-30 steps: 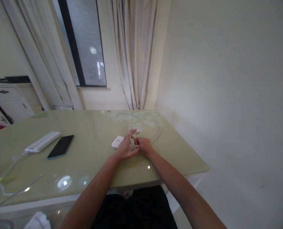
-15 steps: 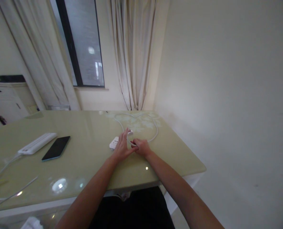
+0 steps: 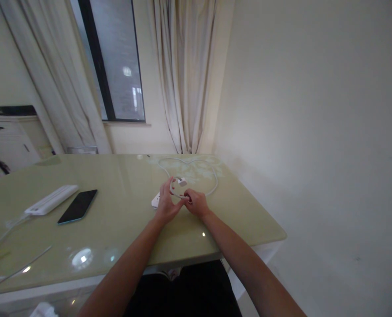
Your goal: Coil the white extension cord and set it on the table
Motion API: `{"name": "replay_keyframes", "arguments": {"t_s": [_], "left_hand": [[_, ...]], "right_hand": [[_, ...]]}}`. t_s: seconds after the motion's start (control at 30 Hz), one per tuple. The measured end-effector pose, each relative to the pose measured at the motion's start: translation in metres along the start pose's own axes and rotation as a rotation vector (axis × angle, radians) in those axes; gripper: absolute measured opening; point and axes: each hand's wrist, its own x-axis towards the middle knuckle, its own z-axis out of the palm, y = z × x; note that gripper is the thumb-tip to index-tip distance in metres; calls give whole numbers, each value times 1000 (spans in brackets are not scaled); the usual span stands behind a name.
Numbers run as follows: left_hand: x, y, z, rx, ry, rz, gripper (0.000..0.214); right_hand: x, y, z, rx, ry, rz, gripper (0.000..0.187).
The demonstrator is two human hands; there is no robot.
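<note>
A white cable [image 3: 212,178] loops across the far side of the green glass table [image 3: 123,229]. Its small white plug end [image 3: 182,181] sticks up between my hands. My left hand [image 3: 166,202] curls its fingers round the cable just below that plug. My right hand [image 3: 195,203] pinches the same cable close beside it. A small white socket block [image 3: 155,200] lies on the table, partly hidden behind my left hand.
A black phone [image 3: 77,206] and a long white power strip [image 3: 50,199] lie at the left, with thin wires [image 3: 14,268] near the front-left edge. Curtains [image 3: 183,75], a window and a bare wall stand behind; a white cabinet [image 3: 7,141] is at far left.
My left hand's fingers, stretched out a second ago, have curled round the cable. The plug end has risen slightly between my hands. My right hand has stayed pinched in place.
</note>
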Motion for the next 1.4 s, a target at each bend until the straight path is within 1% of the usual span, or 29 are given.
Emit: {"name": "replay_keyframes", "arguments": {"t_s": [0.1,0.2,0.27,0.33,0.4,0.47,0.57,0.63,0.7,0.77,0.97,1.13,1.27,1.4], "left_hand": [[5,1,-4,-120,147,-124,92],[12,-3,-10,-318,309,-282,76],[15,-8,-13,-431,414,-341,63],[17,-13,-14,-520,453,-373,54],[17,-16,-12,-615,419,-404,48],[17,-18,-10,-723,368,-442,48],[17,-16,-6,-864,292,-514,58],[17,-13,-4,-916,223,-551,67],[16,-9,-4,-930,151,-568,76],[15,-6,-5,-912,93,-581,82],[9,-3,-2,-871,-73,-647,84],[8,-3,2,-878,-104,-648,79],[8,-5,4,-826,-154,-647,71],[8,-8,4,-849,-158,-623,65]], "right_hand": [[4,-2,-4,77,80,83,29],[7,1,-8,207,148,168,39],[9,4,-10,293,155,193,43],[8,6,-11,338,125,160,44],[7,5,-12,353,70,93,44],[6,1,-13,360,20,40,45],[4,-7,-12,378,-75,-28,48],[4,-11,-10,391,-150,-73,50],[4,-15,-7,412,-206,-96,50],[5,-17,-4,452,-226,-77,49],[7,-19,-1,571,-185,91,44],[10,-17,-2,562,-58,244,47],[11,-15,-4,556,-2,278,49],[10,-13,-5,573,23,281,52]]}}
